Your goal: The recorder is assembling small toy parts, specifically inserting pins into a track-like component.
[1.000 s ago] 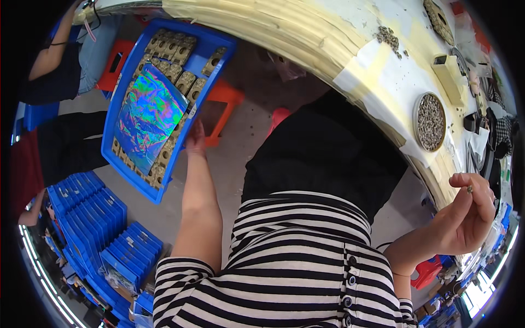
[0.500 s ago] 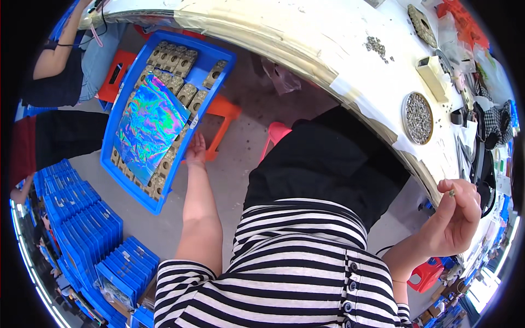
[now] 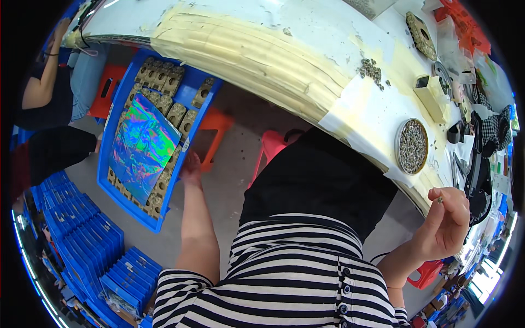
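My left hand (image 3: 191,170) is beside the right edge of a blue plastic tray (image 3: 162,223), its fingers partly extended and holding nothing I can see. Whether it touches the rim I cannot tell. Rows of gold-brown speckled blocks with round holes (image 3: 188,121) fill much of the tray, and a crinkled iridescent sheet (image 3: 143,145) covers many of them. Over at the right, by the table edge, my right hand (image 3: 445,224) is closed in a pinch. Between thumb and forefinger sits a tiny shiny greyish-gold piece (image 3: 439,200).
On the white table (image 3: 306,52) stand a round dish of small grey-gold pieces (image 3: 412,146), a loose pile of bits (image 3: 371,72), a pale box (image 3: 432,99) and a speckled panel (image 3: 420,36). An orange stool (image 3: 216,136) is beside the tray; stacked blue trays (image 3: 90,229) stand lower left. Another person (image 3: 46,90) is at upper left.
The view has shifted, so the table takes up more of the picture. My left hand stays by the tray's edge; my right hand still pinches the tiny piece.
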Demonstrator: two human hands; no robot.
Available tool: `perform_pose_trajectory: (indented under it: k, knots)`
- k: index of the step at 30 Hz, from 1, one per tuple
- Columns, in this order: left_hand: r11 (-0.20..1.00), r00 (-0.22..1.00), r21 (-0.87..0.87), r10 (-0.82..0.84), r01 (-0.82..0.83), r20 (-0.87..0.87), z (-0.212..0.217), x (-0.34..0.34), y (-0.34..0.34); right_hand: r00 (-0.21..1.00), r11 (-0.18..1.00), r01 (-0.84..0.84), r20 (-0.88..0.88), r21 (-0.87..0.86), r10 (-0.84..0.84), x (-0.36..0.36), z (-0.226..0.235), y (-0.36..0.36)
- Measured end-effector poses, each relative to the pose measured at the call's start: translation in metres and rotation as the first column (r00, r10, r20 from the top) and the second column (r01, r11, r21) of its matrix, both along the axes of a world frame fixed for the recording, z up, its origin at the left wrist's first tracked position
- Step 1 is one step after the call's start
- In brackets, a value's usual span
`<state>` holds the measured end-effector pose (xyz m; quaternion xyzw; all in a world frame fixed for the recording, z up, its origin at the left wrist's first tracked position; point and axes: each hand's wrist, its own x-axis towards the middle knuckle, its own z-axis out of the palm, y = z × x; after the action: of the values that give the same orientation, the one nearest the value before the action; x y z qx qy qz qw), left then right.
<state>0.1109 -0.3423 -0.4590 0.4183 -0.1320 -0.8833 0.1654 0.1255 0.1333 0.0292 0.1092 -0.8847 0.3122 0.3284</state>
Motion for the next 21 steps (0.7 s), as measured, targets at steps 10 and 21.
perform_pose_trajectory:
  k: [10,21]
  knots:
    - [0.993,0.982,-0.054,0.116,-0.109,0.149,0.014,-0.025,0.015,0.999,0.999,0.029,0.023,-0.02,-0.029,-0.004,-0.007,0.007]
    - [0.92,0.934,0.224,0.346,-0.321,-0.083,-0.038,-0.02,-0.033,1.0,1.0,-0.001,-0.008,0.009,0.002,0.012,0.002,0.008]
